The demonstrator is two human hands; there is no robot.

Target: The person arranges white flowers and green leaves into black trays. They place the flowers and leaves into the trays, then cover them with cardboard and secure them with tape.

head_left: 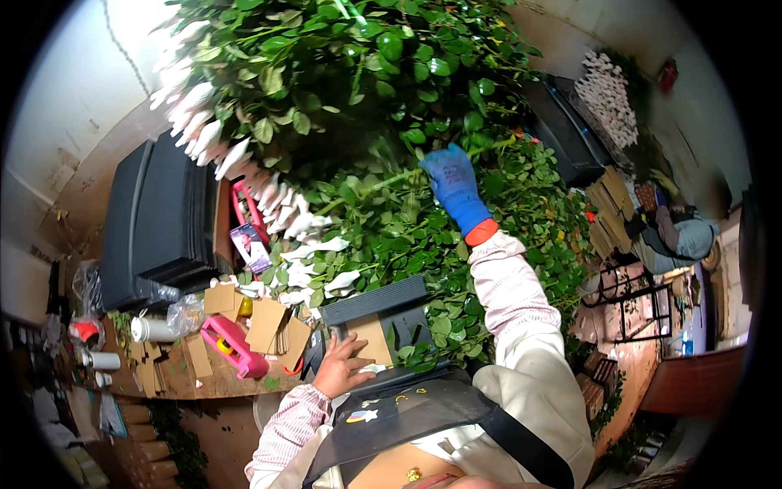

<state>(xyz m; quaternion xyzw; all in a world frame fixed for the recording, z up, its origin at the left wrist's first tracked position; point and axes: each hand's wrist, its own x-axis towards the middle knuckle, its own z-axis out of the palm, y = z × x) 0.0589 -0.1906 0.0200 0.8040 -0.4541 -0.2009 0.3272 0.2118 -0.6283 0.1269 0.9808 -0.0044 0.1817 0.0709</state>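
A large heap of leafy green rose stems [391,236] covers the work surface, with the flower heads in white sleeves [277,200] lined up along its left side. My right hand [454,186], in a blue glove with an orange cuff, reaches into the heap and is closed on a rose stem [383,182] that slants across the leaves. Bare, with its fingers spread, my left hand [342,367] rests at the left edge of a brown cardboard piece [371,338]. That piece lies in a black ridged stand [376,298] close to my body. Leaves hide part of the stand.
Left of the heap are stacked black panels [175,216], a pink tool [234,346], cardboard pieces [265,326] and a white cup [152,329]. On the right, a person [676,236] sits beyond more cardboard [611,208]. White-sleeved flowers [607,98] and a black metal frame [631,301] are there too.
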